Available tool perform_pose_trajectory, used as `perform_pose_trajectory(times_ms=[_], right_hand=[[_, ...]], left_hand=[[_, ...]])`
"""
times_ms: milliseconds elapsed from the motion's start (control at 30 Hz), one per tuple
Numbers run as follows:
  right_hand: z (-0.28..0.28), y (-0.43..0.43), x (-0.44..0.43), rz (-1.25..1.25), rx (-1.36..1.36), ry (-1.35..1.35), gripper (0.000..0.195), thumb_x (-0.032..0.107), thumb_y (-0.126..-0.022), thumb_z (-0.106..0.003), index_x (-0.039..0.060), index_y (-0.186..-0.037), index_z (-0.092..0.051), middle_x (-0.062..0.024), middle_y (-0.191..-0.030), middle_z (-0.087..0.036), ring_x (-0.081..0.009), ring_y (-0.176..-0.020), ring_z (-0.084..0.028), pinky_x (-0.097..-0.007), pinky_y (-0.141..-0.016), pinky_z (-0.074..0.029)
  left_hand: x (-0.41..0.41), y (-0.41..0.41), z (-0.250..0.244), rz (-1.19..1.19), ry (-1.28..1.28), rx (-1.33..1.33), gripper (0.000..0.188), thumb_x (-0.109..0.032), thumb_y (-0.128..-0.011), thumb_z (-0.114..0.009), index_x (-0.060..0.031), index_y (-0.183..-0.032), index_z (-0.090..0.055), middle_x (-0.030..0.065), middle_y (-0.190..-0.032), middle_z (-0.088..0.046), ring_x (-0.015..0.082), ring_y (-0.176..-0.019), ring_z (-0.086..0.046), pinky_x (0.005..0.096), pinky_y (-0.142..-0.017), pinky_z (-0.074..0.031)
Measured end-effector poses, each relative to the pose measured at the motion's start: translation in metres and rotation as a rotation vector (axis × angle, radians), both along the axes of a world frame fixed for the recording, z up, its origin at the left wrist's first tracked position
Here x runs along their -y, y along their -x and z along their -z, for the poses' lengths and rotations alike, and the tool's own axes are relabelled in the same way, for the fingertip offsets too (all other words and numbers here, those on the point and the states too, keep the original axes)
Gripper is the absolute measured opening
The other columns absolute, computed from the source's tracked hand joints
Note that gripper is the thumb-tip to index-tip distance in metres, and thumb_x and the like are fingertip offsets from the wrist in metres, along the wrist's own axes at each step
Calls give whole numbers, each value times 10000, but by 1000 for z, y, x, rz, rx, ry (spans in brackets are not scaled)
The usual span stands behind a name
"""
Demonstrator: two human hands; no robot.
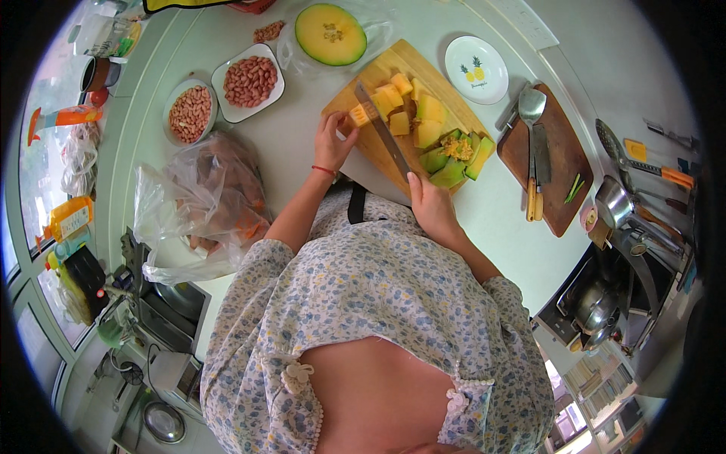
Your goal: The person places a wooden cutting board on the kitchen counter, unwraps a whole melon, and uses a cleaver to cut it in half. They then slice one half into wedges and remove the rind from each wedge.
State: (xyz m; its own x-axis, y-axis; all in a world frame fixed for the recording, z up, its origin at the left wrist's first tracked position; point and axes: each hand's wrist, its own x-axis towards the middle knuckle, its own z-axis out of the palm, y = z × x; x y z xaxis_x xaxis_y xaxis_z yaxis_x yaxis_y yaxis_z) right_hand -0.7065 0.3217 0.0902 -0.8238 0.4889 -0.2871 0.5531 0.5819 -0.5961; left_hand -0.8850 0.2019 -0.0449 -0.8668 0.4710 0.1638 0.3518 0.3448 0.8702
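My right hand (432, 204) grips the handle of a kitchen knife (385, 131), whose blade slants up and left across a wooden cutting board (363, 85). Beneath the blade's far part lies an orange melon piece (359, 115). The thumb and fingertips of my left hand (333, 142) hold that piece at its left end, by the board's edge. Several cut melon chunks (429, 110) lie right of the blade. Green melon rinds (448, 170) are heaped at the board's right corner, with seedy pulp (457, 148) on top.
Behind the board, a halved melon (331, 34) rests on plastic. Bowls of peanuts (190, 114) and reddish nuts (250, 81) stand left, near a filled plastic bag (210, 198). A pineapple-print plate (476, 70) sits behind right; a cleaver (541, 153) and spatula (532, 108) lie on a darker board (567, 170).
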Motion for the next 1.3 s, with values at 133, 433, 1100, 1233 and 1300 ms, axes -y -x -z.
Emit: perform_pose_trajectory(times_ms=[133, 433, 1100, 1233, 1300], right_hand=[[14, 11, 6, -10, 36, -88, 454, 369, -958, -404, 9, -770, -608, -231, -635, -591, -411, -593, -590, -509, -558, -468], [52, 1, -14, 53, -157, 227, 380, 298, -961, -435, -17, -838, -608, -262, -654, -555, -454, -632, -553, -488, -526, -420], [62, 6, -6, 18, -42, 114, 445, 335, -967, -404, -15, -779, -604, -238, -601, -570, -422, -594, -578, -474, -538, -449], [51, -3, -15, 111, -50, 359, 450, 324, -976, -401, -49, -797, -578, -235, -584, -542, -413, -585, -566, -438, -519, -414], [44, -9, -13, 153, -28, 399, 450, 326, -976, -400, -53, -810, -577, -245, -593, -537, -412, -593, -569, -438, -521, -416]], left_hand=[[0, 2, 1, 10, 18, -21, 363, -76, -698, -720, -21, -1028, -579, 106, -974, -574, 248, -873, -581, 336, -766, -492], [2, 3, 5, 25, -29, 17, 364, -81, -703, -718, -25, -1032, -573, 109, -973, -565, 246, -858, -581, 332, -772, -493], [-2, 7, -1, 40, 39, -52, 334, -82, -703, -723, -19, -1003, -588, 106, -948, -573, 238, -833, -575, 331, -756, -488], [-8, 4, 3, 58, -13, -53, 350, -79, -699, -715, -27, -1016, -576, 106, -958, -559, 244, -847, -562, 337, -768, -482], [-9, 4, 8, 47, -30, -51, 361, -76, -698, -714, -28, -1027, -573, 106, -964, -557, 245, -847, -562, 337, -769, -483]])
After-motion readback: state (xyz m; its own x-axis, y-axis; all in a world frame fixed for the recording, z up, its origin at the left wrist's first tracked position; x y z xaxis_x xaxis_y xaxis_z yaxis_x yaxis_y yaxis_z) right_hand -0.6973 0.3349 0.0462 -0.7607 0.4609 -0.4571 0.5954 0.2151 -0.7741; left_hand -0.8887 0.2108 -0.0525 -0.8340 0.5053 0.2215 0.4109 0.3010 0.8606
